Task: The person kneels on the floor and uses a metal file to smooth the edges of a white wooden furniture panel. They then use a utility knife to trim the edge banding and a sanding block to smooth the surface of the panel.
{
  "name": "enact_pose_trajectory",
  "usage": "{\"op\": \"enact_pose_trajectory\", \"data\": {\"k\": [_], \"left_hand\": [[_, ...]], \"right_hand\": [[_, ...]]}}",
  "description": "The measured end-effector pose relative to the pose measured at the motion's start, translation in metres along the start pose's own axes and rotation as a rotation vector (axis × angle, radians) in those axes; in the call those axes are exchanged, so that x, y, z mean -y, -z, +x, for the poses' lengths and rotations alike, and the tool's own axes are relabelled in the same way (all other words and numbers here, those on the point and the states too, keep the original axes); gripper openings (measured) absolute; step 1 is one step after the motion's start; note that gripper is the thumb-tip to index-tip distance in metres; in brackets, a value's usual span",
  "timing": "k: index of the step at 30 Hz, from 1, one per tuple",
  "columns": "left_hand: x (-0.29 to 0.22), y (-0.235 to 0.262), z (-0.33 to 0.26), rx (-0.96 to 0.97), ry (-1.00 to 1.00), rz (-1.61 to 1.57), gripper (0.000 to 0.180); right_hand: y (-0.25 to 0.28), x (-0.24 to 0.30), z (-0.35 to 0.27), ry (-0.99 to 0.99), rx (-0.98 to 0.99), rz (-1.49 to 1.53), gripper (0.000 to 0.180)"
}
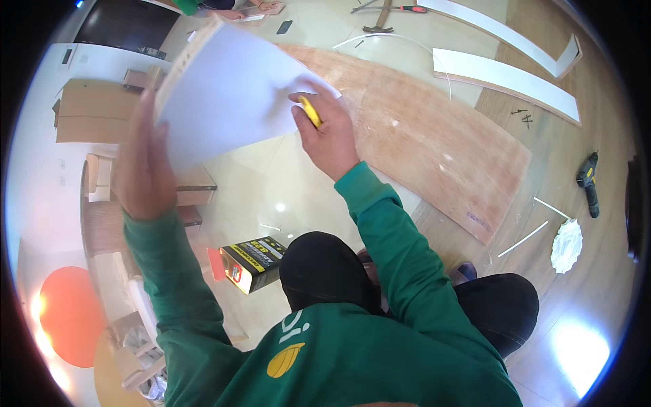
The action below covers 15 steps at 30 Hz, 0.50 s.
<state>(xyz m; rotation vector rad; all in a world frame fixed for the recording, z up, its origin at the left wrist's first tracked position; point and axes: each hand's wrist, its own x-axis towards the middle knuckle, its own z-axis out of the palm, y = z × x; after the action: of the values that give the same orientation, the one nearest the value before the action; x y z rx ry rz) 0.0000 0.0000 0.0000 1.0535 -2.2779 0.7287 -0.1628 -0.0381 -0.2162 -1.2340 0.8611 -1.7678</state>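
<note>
I see, from the head camera, a white panel (224,95) raised and tilted in front of me, its pale wooden edge running along the upper left side. My left hand (139,166) lies flat against the panel's lower left edge, fingers spread wide and pressed to the board. My right hand (325,132) is closed around a small yellow tool (310,110), which rests against the panel's right edge; what kind of tool it is I cannot tell. Both sleeves are green.

Below the panel, on the glossy pale floor (271,183), stands a black and yellow tin can (252,262) with a red end, just beside my left knee. To the right lies a large plywood sheet (434,149), flat on the floor and reaching toward the upper left behind the panel. Beyond it lie long white boards (505,81), well apart from my hands. Farther right, on the wooden flooring, rest a cordless drill (588,182) and a crumpled white rag (566,245), near thin white strips.
</note>
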Motion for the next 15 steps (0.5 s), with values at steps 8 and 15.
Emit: {"op": "enact_pose_trajectory", "data": {"k": [8,15], "left_hand": [[0.022,-0.015,0.051,0.189,0.367,0.036,0.042],[0.046,-0.021,0.080,0.303,0.417,0.079,0.046]], "right_hand": [[-0.015,0.002,0.048,-0.159,-0.121,0.028,0.038],[-0.032,0.012,0.095,0.053,-0.094,-0.365,0.041]]}}
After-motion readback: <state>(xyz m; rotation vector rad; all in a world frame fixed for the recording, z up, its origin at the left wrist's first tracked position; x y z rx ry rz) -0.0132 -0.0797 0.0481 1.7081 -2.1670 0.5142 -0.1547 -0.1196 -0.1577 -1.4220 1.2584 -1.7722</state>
